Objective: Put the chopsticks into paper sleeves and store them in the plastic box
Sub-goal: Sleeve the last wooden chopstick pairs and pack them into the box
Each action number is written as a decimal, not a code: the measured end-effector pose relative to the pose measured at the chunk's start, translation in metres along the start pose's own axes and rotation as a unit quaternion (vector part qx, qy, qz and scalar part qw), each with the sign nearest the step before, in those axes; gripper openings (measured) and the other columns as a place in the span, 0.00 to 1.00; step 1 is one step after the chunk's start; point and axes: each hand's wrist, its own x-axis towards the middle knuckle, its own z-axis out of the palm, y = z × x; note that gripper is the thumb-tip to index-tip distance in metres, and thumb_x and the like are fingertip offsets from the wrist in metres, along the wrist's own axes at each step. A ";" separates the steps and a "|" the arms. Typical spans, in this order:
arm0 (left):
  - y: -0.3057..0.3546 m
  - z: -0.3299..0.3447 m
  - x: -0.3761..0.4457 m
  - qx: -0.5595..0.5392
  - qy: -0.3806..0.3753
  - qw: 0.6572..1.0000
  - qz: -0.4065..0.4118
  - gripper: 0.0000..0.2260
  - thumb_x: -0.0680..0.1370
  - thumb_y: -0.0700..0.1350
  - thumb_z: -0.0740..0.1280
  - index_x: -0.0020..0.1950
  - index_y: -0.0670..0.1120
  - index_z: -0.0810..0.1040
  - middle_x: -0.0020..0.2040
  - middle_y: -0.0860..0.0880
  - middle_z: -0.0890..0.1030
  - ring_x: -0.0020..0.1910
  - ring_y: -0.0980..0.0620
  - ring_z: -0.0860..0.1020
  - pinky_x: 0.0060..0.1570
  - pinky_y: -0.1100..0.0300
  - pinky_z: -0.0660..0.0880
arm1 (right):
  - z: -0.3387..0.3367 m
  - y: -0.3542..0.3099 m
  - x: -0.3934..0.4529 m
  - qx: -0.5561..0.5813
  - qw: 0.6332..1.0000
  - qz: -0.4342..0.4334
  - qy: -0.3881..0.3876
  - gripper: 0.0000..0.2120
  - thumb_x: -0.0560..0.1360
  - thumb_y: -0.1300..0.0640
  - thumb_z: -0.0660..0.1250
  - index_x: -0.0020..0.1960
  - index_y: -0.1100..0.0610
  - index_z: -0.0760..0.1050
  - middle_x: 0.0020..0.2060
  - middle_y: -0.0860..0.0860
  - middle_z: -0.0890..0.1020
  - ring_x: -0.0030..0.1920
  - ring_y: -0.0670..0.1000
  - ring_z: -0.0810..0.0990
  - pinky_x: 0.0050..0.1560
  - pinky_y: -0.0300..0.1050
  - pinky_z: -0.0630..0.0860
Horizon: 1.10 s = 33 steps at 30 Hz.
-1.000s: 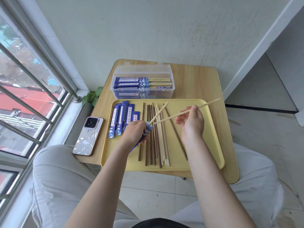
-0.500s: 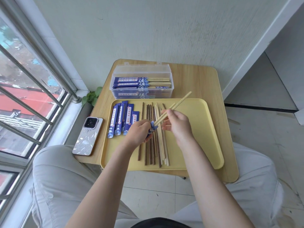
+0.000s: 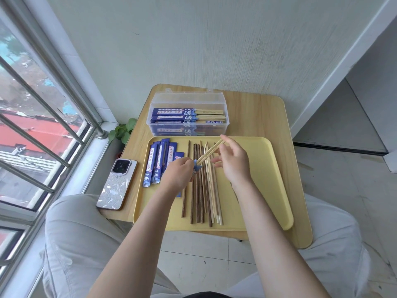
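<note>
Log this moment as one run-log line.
step: sleeving | left hand: holds sleeve | right hand: pushes chopsticks in | box: open

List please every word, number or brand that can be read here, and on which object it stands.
Paper sleeves on the tray: a vertical strip of printed characters, too blurred to read.
Sleeved chopsticks in the plastic box: printed labels, too small to read.
Phone: no readable brand or text.
Nothing else carries writing.
</note>
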 end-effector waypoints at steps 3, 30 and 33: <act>0.010 -0.008 0.007 0.118 0.024 0.992 0.027 0.15 0.81 0.44 0.56 0.37 0.48 0.75 0.34 0.48 0.76 0.33 0.50 0.71 0.36 0.57 0.67 | -0.003 -0.008 0.009 0.082 0.995 0.036 0.047 0.09 0.83 0.61 0.61 0.59 0.58 0.78 0.47 0.57 0.82 0.33 0.51 0.84 0.37 0.43 0.83; 0.019 -0.027 0.106 0.449 0.131 0.875 0.125 0.28 0.84 0.57 0.52 0.82 0.49 0.53 0.82 0.48 0.55 0.81 0.47 0.50 0.77 0.41 0.42 | 0.026 -0.035 0.110 -0.121 0.982 -0.067 0.131 0.10 0.80 0.58 0.60 0.52 0.54 0.81 0.40 0.55 0.85 0.24 0.45 0.80 0.35 0.45 0.81; 0.019 -0.027 0.103 0.435 0.138 0.879 0.135 0.28 0.83 0.56 0.55 0.81 0.48 0.56 0.81 0.46 0.56 0.81 0.45 0.50 0.78 0.41 0.44 | 0.032 -0.033 0.098 -0.147 0.978 -0.092 0.117 0.09 0.79 0.59 0.60 0.50 0.53 0.80 0.46 0.51 0.84 0.29 0.48 0.82 0.37 0.43 0.79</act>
